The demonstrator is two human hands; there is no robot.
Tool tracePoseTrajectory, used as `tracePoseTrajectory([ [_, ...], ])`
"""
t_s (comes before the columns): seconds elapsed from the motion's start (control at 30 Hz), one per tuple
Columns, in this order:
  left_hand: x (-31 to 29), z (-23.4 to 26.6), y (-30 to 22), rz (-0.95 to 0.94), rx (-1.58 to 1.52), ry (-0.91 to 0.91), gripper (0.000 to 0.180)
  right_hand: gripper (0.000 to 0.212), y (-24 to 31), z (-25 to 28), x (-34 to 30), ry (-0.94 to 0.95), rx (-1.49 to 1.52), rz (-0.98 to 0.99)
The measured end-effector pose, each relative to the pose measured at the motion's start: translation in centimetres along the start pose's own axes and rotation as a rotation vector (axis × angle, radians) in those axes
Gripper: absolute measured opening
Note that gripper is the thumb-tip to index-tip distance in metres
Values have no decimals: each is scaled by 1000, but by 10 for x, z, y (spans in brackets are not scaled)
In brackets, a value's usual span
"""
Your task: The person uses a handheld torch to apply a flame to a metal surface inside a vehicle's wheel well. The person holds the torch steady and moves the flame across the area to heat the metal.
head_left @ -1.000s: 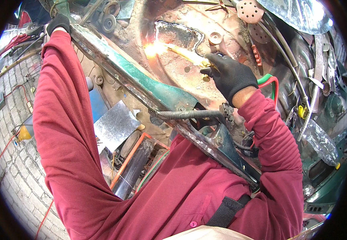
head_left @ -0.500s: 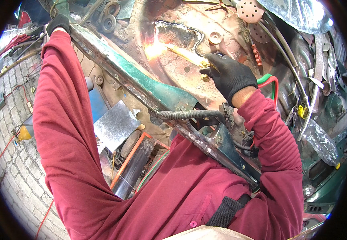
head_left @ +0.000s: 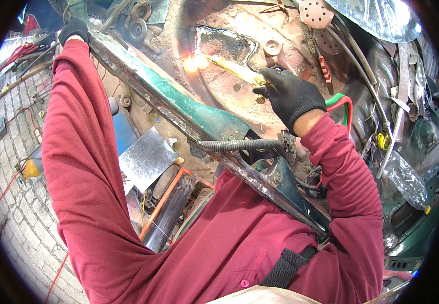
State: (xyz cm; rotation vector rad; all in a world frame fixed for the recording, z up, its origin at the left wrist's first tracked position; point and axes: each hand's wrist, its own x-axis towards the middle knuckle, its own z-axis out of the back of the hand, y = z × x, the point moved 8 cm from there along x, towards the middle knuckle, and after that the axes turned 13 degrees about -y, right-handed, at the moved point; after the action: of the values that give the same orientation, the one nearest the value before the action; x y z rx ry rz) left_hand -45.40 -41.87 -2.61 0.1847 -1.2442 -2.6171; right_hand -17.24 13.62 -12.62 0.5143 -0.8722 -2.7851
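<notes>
My right hand point(head_left: 293, 96), in a black glove, is closed round the rear of a brass gas torch point(head_left: 234, 70). The torch slants up and left, its tip at a bright orange flame spot point(head_left: 195, 63) on a rusty, reddish car-body panel point(head_left: 224, 93). Above the torch, a dark, scorched outline point(head_left: 229, 33) with a pale edge runs across the panel. My left arm stretches to the upper left, where my gloved left hand point(head_left: 74, 29) is closed over the end of a worn green metal frame point(head_left: 179, 96); its fingertips are hidden.
Red and green hoses point(head_left: 342, 105) pass behind my right wrist. A ribbed conduit point(head_left: 239, 145) crosses the frame near my chest. A sheet-metal piece point(head_left: 147, 159) lies by an orange-edged box point(head_left: 166, 200). Scrap metal and a plastic bottle point(head_left: 407, 182) crowd the right.
The torch tip has shifted slightly left, and the glare round the flame has shrunk and dimmed. Both hands look to be in the same places.
</notes>
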Motion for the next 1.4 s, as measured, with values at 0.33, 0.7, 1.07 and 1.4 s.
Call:
tracePoseTrajectory([
  [0.33, 6, -7, 1, 4, 10, -21, 36, 32, 1, 0, 0, 0, -28, 19],
  [0.7, 6, -12, 11, 55, -31, -25, 37, 27, 1, 3, -3, -32, -8, 35],
  [1.07, -12, 14, -10, -32, 58, -3, 33, 26, 0, -2, 0, -53, 1, 38],
  [1.4, -8, 10, -9, -60, 66, 33, 34, 31, 1, -1, 0, -9, -17, 33],
])
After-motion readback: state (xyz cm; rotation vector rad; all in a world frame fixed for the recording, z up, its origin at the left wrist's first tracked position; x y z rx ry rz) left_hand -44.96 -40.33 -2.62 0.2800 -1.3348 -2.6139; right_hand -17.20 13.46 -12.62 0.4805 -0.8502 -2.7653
